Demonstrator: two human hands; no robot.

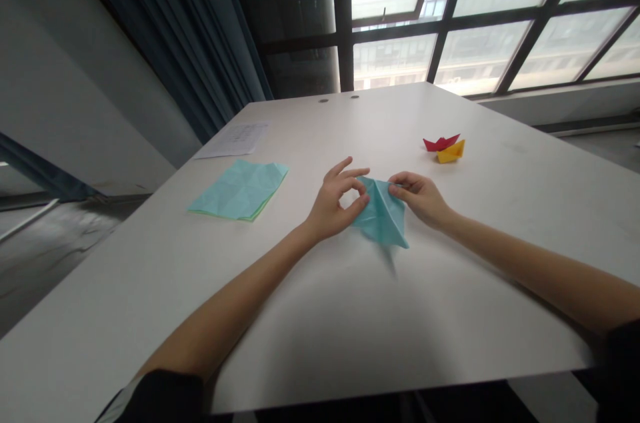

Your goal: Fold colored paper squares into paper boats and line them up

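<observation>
A light blue sheet of folding paper [383,213] is held up between both hands, with a crease down its middle and a pointed corner hanging toward me. My left hand [339,201] pinches its left edge between thumb and index finger, the other fingers spread. On the right edge, the thumb and fingers of my right hand [419,196] close on the paper. Its lower corner hangs near the white table [310,316] and casts a shadow there; whether it touches I cannot tell.
To the left lies a stack of creased blue and green paper sheets [243,189]. Behind it is a printed white sheet [235,140]. A red paper boat [441,143] and a yellow paper boat [451,152] sit together at the back right. Windows [493,49] stand beyond the table.
</observation>
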